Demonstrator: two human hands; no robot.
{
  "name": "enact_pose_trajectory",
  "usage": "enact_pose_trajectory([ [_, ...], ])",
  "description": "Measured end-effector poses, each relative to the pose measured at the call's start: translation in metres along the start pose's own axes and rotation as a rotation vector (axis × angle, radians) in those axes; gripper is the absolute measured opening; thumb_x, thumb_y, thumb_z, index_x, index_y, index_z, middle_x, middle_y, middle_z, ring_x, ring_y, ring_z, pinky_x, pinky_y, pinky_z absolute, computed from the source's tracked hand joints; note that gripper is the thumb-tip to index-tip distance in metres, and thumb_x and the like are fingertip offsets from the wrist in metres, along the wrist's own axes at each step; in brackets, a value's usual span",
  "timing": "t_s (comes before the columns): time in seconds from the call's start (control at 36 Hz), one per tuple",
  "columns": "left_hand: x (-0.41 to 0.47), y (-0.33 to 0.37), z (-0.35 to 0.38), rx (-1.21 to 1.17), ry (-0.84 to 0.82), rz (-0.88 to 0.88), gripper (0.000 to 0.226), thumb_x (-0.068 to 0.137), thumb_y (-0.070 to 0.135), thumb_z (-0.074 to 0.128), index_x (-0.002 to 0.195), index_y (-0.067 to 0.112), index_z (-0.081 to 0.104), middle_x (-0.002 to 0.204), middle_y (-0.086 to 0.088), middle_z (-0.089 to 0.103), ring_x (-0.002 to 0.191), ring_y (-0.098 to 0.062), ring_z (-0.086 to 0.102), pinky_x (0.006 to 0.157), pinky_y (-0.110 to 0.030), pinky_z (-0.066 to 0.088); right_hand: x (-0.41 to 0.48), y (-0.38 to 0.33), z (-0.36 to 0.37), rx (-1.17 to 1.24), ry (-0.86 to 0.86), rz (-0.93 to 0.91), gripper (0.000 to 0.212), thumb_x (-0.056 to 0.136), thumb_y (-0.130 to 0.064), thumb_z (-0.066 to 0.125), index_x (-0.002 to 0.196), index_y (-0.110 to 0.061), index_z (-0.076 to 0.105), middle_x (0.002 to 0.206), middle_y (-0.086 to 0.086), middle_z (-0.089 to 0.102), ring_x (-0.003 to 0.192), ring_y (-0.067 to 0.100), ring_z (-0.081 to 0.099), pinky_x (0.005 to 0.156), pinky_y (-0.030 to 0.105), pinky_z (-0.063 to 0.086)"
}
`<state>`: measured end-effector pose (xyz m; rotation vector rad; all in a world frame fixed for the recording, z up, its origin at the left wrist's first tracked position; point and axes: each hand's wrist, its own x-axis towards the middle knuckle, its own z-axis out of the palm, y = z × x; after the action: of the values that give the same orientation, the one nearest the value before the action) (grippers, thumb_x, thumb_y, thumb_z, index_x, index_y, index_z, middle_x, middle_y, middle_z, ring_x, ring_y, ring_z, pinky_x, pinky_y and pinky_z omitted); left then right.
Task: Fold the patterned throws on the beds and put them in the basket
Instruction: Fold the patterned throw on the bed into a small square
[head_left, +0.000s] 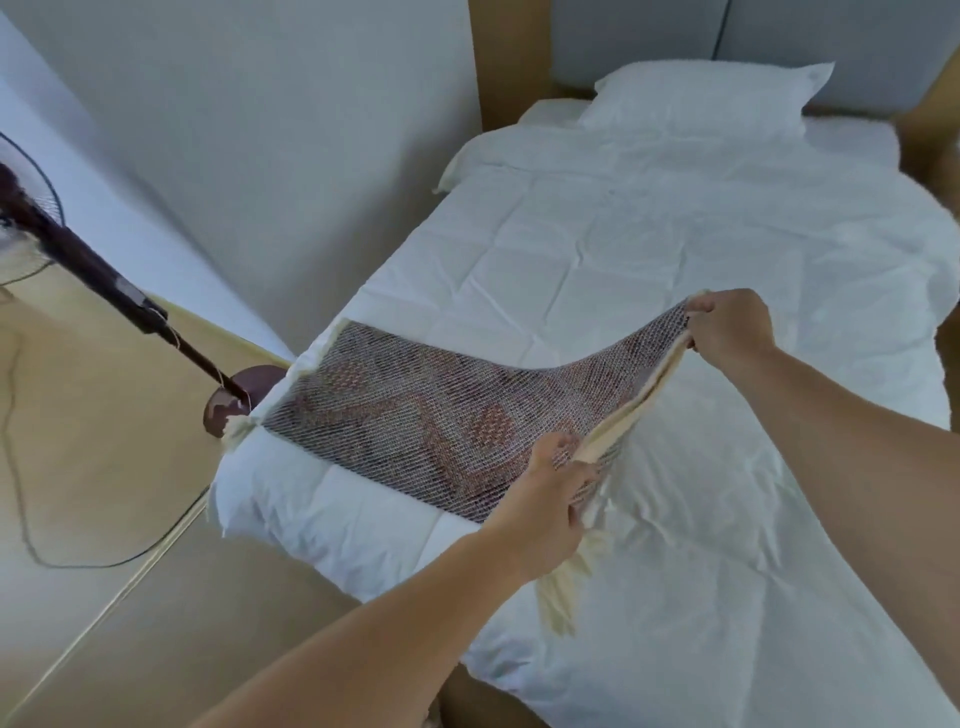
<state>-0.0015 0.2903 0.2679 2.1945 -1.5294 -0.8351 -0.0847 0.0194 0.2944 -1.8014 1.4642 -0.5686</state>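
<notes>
A patterned throw (415, 410), reddish-brown with a pale net-like weave and a cream underside, lies across the foot of a white bed (649, 249). Its left end hangs over the bed's left edge. Its right end is lifted off the duvet. My left hand (550, 499) pinches the near corner of that raised end, and my right hand (727, 327) grips the far corner. Cream fringe dangles below my left hand. No basket is in view.
A white pillow (701, 98) lies at the head of the bed. A dark red standing fan (93, 265) leans at the left, its base (244, 397) beside the bed's corner. A cable (31, 540) loops over the tan floor. White walls stand behind.
</notes>
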Motion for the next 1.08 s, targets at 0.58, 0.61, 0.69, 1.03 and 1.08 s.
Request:
enact_pose_trajectory([
  [0.58, -0.041, -0.206, -0.15, 0.183, -0.003, -0.057, 0.072, 0.089, -0.003, 0.043, 0.152, 0.016, 0.014, 0.143, -0.001, 0.025, 0.101, -0.026, 0.053, 0.076, -0.034, 0.047, -0.042, -0.168, 0.201, 0.096, -0.087, -0.073, 0.053, 0.087, -0.002, 0.052, 0.138, -0.014, 0.051, 0.145, 0.015, 0.045, 0.1, 0.023, 0.056, 0.08, 0.033, 0.041],
  [0.61, -0.04, -0.218, -0.157, 0.166, 0.0, -0.08, 0.073, 0.088, -0.004, 0.043, 0.152, 0.017, 0.015, 0.143, 0.001, 0.025, 0.101, -0.025, 0.053, 0.077, -0.035, 0.048, -0.039, -0.176, 0.214, 0.099, -0.107, -0.079, 0.053, 0.087, -0.001, 0.051, 0.138, -0.014, 0.051, 0.145, 0.015, 0.045, 0.097, 0.022, 0.055, 0.078, 0.032, 0.039],
  [0.69, -0.043, -0.231, -0.166, 0.178, -0.032, -0.115, 0.079, 0.086, -0.006, 0.045, 0.153, 0.019, 0.012, 0.148, 0.004, 0.021, 0.099, -0.023, 0.054, 0.071, -0.034, 0.045, -0.039, -0.187, 0.23, 0.085, -0.13, -0.077, 0.052, 0.087, 0.0, 0.049, 0.138, -0.013, 0.052, 0.147, 0.014, 0.043, 0.12, 0.03, 0.052, 0.095, 0.035, 0.045],
  [1.03, -0.017, -0.3, -0.202, 0.237, -0.032, -0.353, 0.085, 0.087, -0.009, 0.042, 0.155, 0.022, 0.0, 0.158, 0.007, 0.003, 0.12, -0.025, 0.047, 0.073, -0.03, 0.041, -0.013, -0.24, 0.337, 0.029, -0.317, -0.17, 0.053, 0.092, 0.0, 0.045, 0.144, -0.009, 0.041, 0.15, 0.014, 0.038, 0.135, 0.03, 0.038, 0.111, 0.032, 0.031],
  [1.08, -0.012, -0.312, -0.207, 0.228, -0.033, -0.375, 0.086, 0.087, -0.008, 0.042, 0.155, 0.023, 0.0, 0.158, 0.008, 0.003, 0.118, -0.024, 0.047, 0.071, -0.03, 0.041, -0.007, -0.245, 0.352, 0.026, -0.347, -0.169, 0.054, 0.092, -0.002, 0.046, 0.145, -0.011, 0.04, 0.151, 0.013, 0.037, 0.136, 0.029, 0.037, 0.114, 0.036, 0.031],
])
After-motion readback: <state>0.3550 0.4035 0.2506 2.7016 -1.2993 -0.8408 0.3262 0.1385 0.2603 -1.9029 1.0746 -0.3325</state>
